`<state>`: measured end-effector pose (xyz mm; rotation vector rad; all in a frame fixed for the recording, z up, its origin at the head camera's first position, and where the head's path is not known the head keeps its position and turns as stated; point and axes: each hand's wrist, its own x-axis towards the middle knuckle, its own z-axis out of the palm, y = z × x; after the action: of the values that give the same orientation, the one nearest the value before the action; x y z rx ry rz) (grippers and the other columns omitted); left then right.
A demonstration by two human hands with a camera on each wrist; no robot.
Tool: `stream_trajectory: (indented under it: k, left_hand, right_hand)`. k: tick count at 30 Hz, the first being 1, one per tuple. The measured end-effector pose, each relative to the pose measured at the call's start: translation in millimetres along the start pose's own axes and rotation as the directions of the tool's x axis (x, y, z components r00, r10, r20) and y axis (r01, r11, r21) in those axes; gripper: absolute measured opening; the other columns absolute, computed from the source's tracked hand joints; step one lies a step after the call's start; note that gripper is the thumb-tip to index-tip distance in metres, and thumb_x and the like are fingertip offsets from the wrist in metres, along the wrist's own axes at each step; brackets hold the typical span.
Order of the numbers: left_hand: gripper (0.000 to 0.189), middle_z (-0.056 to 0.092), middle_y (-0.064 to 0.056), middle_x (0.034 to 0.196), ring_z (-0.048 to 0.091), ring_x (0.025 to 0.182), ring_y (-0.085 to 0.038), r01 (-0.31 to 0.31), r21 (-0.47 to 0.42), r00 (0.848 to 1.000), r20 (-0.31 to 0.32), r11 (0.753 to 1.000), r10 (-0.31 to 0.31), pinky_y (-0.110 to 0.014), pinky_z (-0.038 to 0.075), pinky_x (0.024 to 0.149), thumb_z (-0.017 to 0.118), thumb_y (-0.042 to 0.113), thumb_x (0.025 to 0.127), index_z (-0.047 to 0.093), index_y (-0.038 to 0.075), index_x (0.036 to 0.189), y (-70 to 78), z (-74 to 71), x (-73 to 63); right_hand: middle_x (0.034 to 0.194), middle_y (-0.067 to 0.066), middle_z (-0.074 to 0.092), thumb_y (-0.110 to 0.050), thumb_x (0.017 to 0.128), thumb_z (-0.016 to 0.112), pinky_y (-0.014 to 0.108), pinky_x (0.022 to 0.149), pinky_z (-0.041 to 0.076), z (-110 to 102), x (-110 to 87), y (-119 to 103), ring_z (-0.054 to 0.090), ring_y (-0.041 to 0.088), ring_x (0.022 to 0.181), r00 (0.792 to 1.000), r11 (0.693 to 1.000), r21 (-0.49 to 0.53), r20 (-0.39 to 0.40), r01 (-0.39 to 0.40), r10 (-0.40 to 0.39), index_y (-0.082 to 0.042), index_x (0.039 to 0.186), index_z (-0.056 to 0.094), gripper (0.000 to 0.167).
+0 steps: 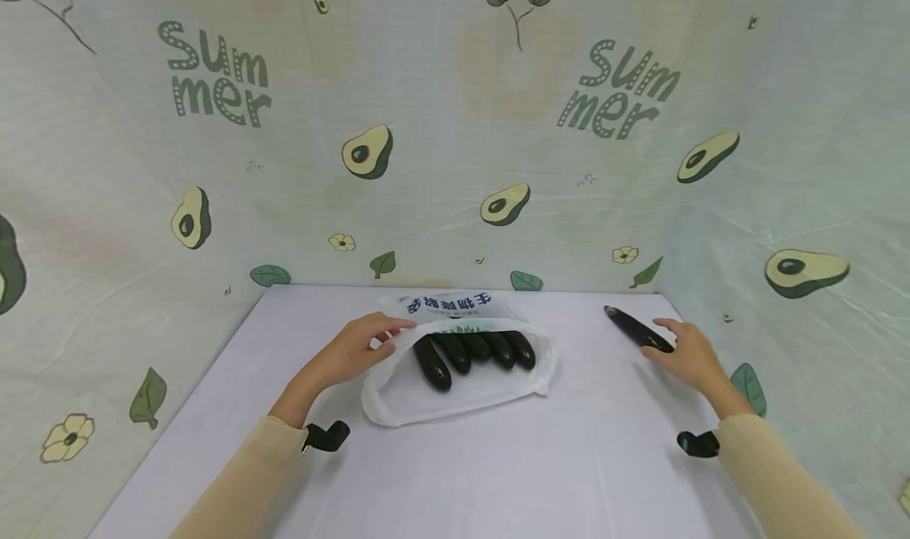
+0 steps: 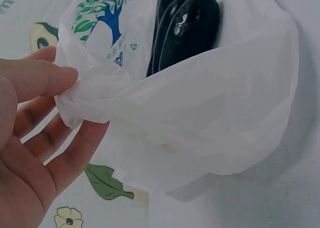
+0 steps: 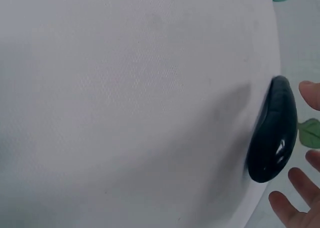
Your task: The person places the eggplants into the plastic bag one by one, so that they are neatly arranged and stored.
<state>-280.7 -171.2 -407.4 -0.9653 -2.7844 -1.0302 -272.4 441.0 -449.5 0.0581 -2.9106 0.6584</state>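
My left hand [image 1: 348, 353] pinches the side of a white plastic bag [image 1: 455, 401] at its mouth, the thumb on top and fingers beneath in the left wrist view. Through the gaping mouth show several dark, glossy eggplants [image 1: 432, 365] lying side by side, their far ends hidden under the bag's upper layer. A single eggplant [image 3: 274, 133] lies on the table at the right, outside the bag. Around its near end hovers my right hand [image 1: 686, 357], thumb and fingers spread; the right wrist view shows a gap between the fingertips and the eggplant.
The bag lies on a white table [image 1: 498, 476], its printed part [image 1: 455, 303] toward the back edge. A cloth [image 1: 441, 88] with avocados, leaves and lettering hangs behind and at both sides. A black wrist camera [image 1: 327, 436] sits at the left sleeve, another [image 1: 698, 444] at the right.
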Motion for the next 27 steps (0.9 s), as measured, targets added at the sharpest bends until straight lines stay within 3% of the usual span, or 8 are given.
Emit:
stream_trajectory:
  k: [9, 15, 27]
  left_hand:
    - [0.049, 0.068, 0.000, 0.122, 0.066, 0.107, -0.019, 0.005, 0.004, 1.000, 0.003, 1.000, -0.005, -0.035, 0.057, 0.086, 0.069, 0.005, 0.102, 0.065, 0.026, 0.146, 1.1, 0.6, 0.8]
    - [0.049, 0.067, 0.001, 0.123, 0.065, 0.108, -0.019, 0.011, 0.004, 1.000, 0.007, 1.000, -0.011, -0.035, 0.057, 0.088, 0.069, 0.006, 0.103, 0.064, 0.027, 0.147, 0.9, 1.3, 0.6]
    - [0.050, 0.068, -0.003, 0.125, 0.066, 0.107, -0.021, 0.010, -0.006, 1.000, 0.000, 1.000, -0.010, -0.036, 0.058, 0.086, 0.070, 0.004, 0.102, 0.065, 0.026, 0.146, 1.7, 1.4, 0.0]
  right_hand:
    - [0.146, 0.049, 0.040, -0.036, 0.097, 0.076, 0.079, 0.106, 0.034, 6.8, 5.7, 17.2, 0.037, 0.067, 0.133, 0.997, 0.998, -0.003, 0.061, -0.055, 0.055, 0.010, 0.154, 0.040, 0.082]
    - [0.147, 0.048, 0.038, -0.034, 0.099, 0.072, 0.079, 0.108, 0.033, 16.0, 9.5, 24.0, 0.037, 0.066, 0.135, 0.994, 0.997, -0.011, 0.071, -0.080, 0.081, 0.008, 0.155, 0.039, 0.077]
    - [0.144, 0.047, 0.044, -0.011, 0.099, 0.067, 0.077, 0.108, 0.036, 18.2, 10.2, 19.1, 0.042, 0.067, 0.132, 0.991, 0.993, -0.056, 0.077, -0.103, 0.107, 0.009, 0.151, 0.043, 0.061]
